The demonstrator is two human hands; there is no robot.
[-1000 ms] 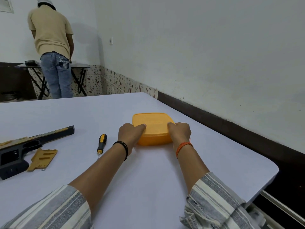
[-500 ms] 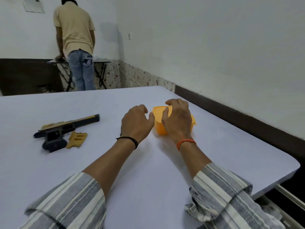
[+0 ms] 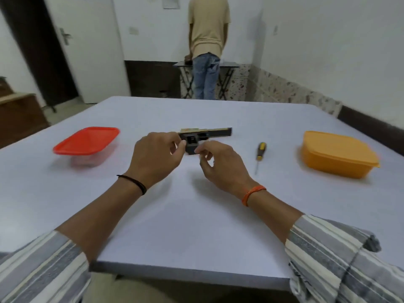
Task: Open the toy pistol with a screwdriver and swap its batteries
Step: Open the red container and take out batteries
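Head view: both hands at the toy pistol, mid-surface.

Left hand (image 3: 156,153) and right hand (image 3: 218,165) meet at the toy pistol's (image 3: 205,134) handle, fingers curled; the left grip seems to pinch the handle, while I cannot tell what, if anything, the right grip holds. The screwdriver (image 3: 260,152) lies untouched just right of them. An orange box (image 3: 338,157) sits closed far right, a red-lidded box (image 3: 86,141) left. Judging by the dark open recess, the cover seems off; battery swap and closing up likely remain.
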